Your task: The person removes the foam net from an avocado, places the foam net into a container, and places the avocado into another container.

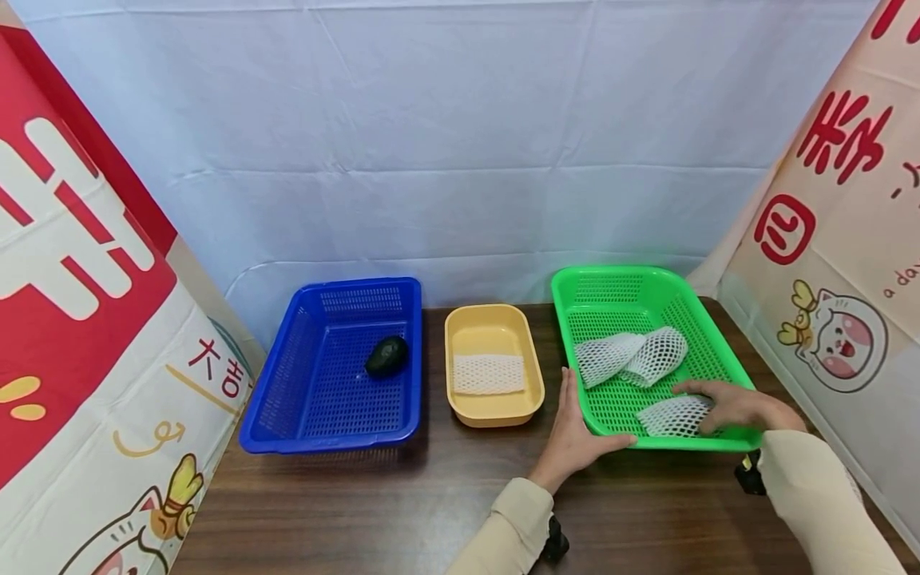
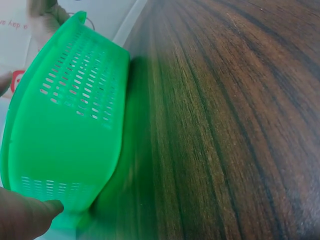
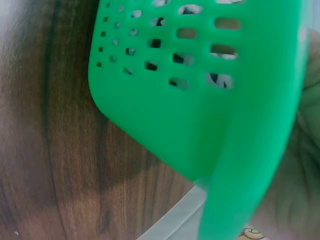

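A green plastic basket [image 1: 719,335] stands at the right, holding several white foam net sleeves. My left hand [image 1: 575,435] rests against its front left corner, fingers straight along the left wall, thumb at the front rim. In the left wrist view a fingertip [image 2: 52,207] touches the wall. Inside the basket, my right hand [image 1: 743,406] holds the right end of the nearest foam net sleeve [image 1: 672,415] between index finger and thumb. Two more foam net sleeves [image 1: 607,357] lie overlapping farther back. Whether anything is inside the sleeves cannot be told. The basket wall mostly hides the right hand in the right wrist view.
Left of the green basket stands a yellow tray [image 1: 489,329] with a flat foam net sleeve [image 1: 489,374] in it. Farther left, a blue basket [image 1: 287,383] contains a dark avocado [image 1: 386,356]. All stand on a brown wooden table [image 1: 402,511], with cloth walls behind and beside.
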`<state>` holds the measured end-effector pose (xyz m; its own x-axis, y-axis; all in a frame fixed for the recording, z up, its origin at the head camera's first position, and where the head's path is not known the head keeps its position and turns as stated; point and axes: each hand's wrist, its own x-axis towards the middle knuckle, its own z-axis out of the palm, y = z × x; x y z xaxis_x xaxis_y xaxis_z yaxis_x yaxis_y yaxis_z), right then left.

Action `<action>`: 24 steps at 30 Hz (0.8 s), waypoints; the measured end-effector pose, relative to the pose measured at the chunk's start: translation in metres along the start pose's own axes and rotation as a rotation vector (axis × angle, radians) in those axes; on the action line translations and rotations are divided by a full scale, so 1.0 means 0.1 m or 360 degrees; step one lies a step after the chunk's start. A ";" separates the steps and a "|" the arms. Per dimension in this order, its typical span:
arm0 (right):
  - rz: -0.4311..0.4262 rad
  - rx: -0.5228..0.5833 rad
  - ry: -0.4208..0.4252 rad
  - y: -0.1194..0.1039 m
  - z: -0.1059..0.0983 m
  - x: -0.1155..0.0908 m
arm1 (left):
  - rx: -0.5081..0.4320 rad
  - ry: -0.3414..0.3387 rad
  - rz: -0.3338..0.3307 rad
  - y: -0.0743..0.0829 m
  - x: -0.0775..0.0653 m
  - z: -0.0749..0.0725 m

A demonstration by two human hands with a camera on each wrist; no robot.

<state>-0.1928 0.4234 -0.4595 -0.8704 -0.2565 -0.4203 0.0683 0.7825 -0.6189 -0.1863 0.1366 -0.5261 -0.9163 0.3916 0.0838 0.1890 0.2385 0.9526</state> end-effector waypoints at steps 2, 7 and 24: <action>0.0043 -0.0021 -0.0003 0.01 0.00 0.01 | -0.0002 -0.0003 -0.0009 0.00 0.00 0.01; 0.0088 -0.0058 0.0013 0.01 0.02 0.03 | -0.0029 -0.0005 -0.0026 -0.01 0.01 0.03; -0.0082 -0.0254 0.0266 0.08 0.23 0.12 | -0.0140 -0.0013 -0.0028 -0.10 0.04 0.08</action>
<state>-0.1915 0.4138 -0.4852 -0.9403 -0.2114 -0.2666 -0.0449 0.8538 -0.5187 -0.1896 0.1427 -0.5371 -0.9162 0.3956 0.0647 0.1409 0.1666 0.9759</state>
